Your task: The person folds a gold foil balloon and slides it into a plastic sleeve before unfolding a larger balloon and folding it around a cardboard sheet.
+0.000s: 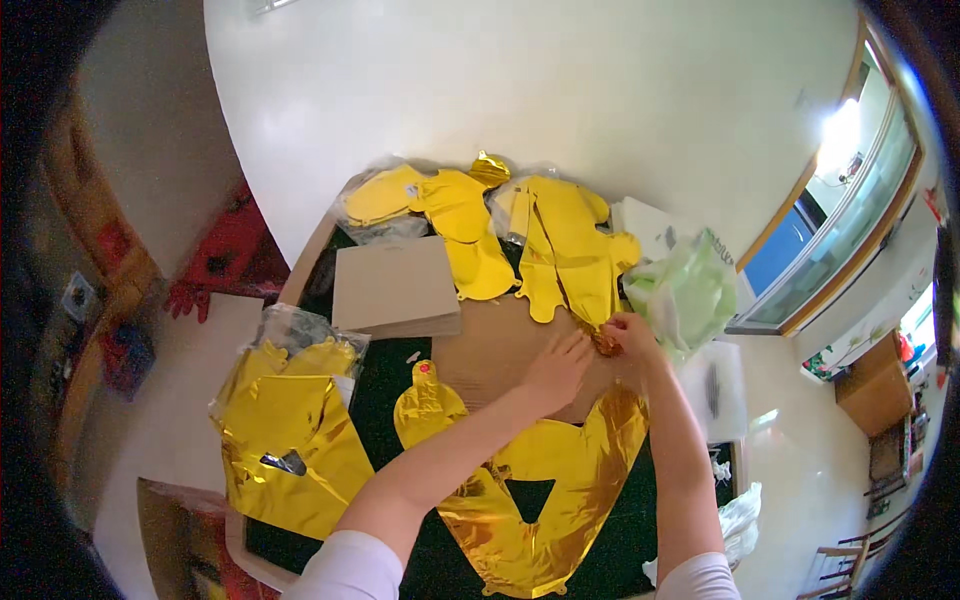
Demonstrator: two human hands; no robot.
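Note:
A flat gold foil balloon (590, 470) with a triangular hole lies in front of me, its lower part toward my body. My right hand (632, 340) is closed, its fingers pinching a crumpled, darker gold bit of foil (605, 343) at the far side. Which balloon that bit belongs to I cannot tell. My left hand (560, 373) lies beside it with its fingers stretched out, over a brown cardboard sheet (480, 345). Just beyond both hands are more flat yellow-gold foil balloons (570, 240).
A stack of grey-brown cards (395, 285) sits at the far left of the dark green tabletop (385, 440). Nearer left lies another gold balloon (290, 480) beside clear bags. A pale green plastic bag (690, 290) and a white foam sheet (715, 390) are at the right.

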